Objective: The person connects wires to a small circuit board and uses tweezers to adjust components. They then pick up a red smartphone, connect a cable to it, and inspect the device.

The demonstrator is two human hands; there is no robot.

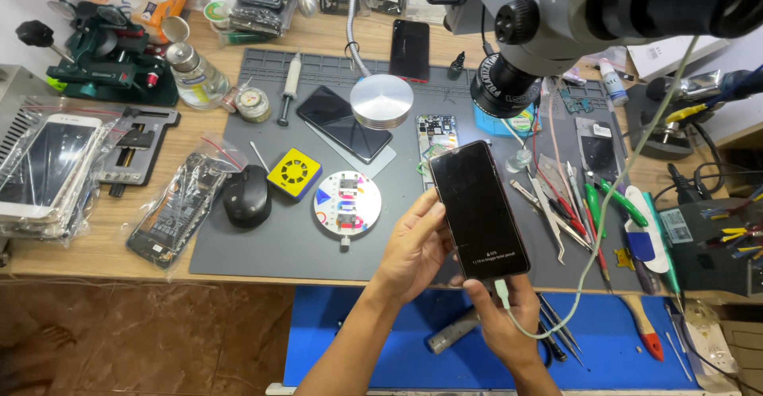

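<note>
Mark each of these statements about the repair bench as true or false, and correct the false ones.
1. The left hand holds a dark phone by its side edge. True.
2. The right hand is at the white cable plug at the phone's bottom end. True.
3. The phone's screen is completely blank. False: small pale markings show near its lower end.
4. The black computer mouse lies right of the held phone. False: it lies to the left, on the grey mat.
5. A yellow square gadget sits on the mat beside the mouse. True.
6. The tweezers and screwdrivers lie left of the phone. False: they lie to its right.
</note>
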